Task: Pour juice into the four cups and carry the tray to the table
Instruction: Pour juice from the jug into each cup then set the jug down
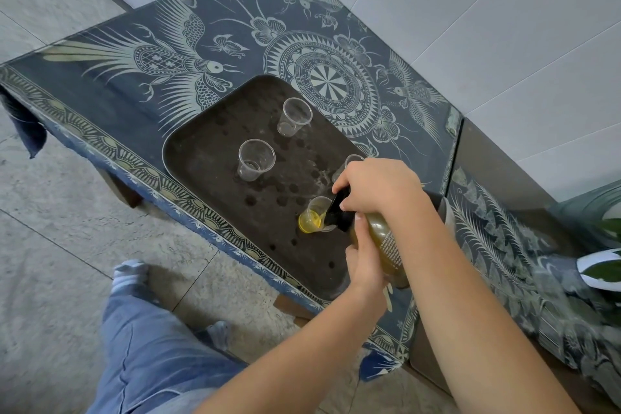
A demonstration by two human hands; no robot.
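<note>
A dark tray (pixel 208 158) lies on a blue patterned cloth. Two empty clear cups stand on it, one at the far side (pixel 295 116) and one in the middle (pixel 255 160). A third cup (pixel 349 161) is mostly hidden behind my right hand. The nearest cup (pixel 314 215) holds yellow juice. A juice bottle (pixel 379 239) is tilted with its dark neck over that cup. My right hand (pixel 376 186) grips the bottle near the neck. My left hand (pixel 364 259) holds the bottle's body from below.
The cloth-covered table (pixel 100 84) stands against a white tiled wall. A second cloth-covered surface (pixel 497 245) adjoins on the right, with a green plant (pixel 605 265) at the frame edge. My legs in jeans (pixel 151 346) are over the grey floor at lower left.
</note>
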